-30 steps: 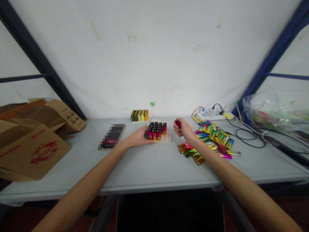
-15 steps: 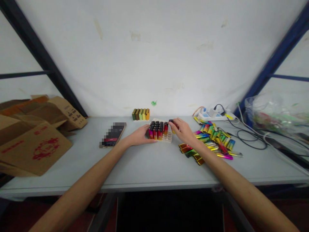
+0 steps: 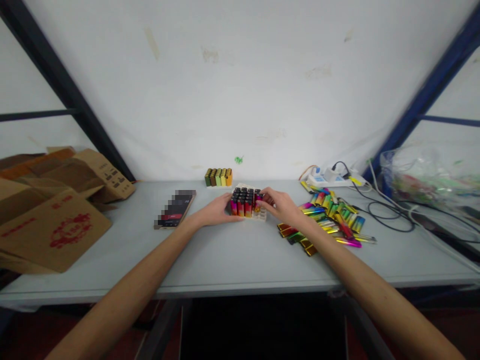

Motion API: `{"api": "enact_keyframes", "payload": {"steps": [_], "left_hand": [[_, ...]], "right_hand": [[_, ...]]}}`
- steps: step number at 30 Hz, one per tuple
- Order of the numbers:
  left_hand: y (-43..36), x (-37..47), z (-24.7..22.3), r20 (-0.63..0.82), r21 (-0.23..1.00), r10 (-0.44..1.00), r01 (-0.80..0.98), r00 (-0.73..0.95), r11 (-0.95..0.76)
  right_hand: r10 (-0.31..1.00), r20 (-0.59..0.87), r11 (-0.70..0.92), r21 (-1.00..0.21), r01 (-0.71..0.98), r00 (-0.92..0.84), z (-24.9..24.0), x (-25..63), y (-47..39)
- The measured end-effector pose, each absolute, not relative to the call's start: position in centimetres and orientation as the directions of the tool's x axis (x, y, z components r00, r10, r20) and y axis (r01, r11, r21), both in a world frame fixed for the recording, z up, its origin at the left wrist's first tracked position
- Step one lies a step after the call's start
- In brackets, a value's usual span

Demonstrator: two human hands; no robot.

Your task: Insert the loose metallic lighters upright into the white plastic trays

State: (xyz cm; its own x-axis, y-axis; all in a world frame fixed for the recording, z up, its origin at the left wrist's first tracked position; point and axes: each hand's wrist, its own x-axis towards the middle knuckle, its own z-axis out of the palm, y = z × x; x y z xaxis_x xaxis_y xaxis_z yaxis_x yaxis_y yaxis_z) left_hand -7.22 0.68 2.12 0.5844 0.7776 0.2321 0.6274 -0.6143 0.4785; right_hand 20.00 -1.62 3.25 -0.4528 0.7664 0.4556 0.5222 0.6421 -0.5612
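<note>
A white tray (image 3: 263, 215) with rows of round sockets sits mid-table. Upright lighters (image 3: 244, 206) with black tops and red-to-yellow or purple bodies fill its left part. Around the left end of this block my left hand (image 3: 216, 212) is closed, its thumb along the front and its fingers behind. My right hand (image 3: 279, 204) pinches a shiny lighter (image 3: 258, 198) upright at the right side of the block, over the sockets. Its lower end is partly hidden by my fingers. To the right of the tray, under my right forearm, spreads a pile of loose metallic-coloured lighters (image 3: 330, 212).
A second block of green-to-yellow lighters (image 3: 218, 177) stands by the wall. Left of my left hand lies a phone (image 3: 176, 210), with a cardboard box (image 3: 60, 220) farther left. A power strip (image 3: 326, 177) and cables (image 3: 386, 215) occupy the back right.
My right hand has moved slightly left and down, bringing its lighter from the tray's right back side to against the standing block. My left hand stays put.
</note>
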Motion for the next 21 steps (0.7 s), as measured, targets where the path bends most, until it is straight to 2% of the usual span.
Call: {"api": "enact_keyframes", "payload": {"steps": [11,17,21], "left_hand": [[0.58,-7.18,2.16,0.236,0.483,0.772,0.618,0.59,-0.62],[0.8,-7.34,1.92,0.243,0.47,0.768,0.621,0.592,-0.627],[0.83,-7.35,1.86,0.243,0.473,0.772,0.623,0.588,-0.623]], "right_hand": [[0.777,0.44,0.629,-0.52,0.578,-0.45,3.14,20.17,-1.26],[0.743,0.422,0.657,-0.311,0.687,-0.52,3.04,20.29,-1.11],[0.805,0.344,0.576,-0.263,0.774,-0.482,3.31,19.9,-1.49]]}}
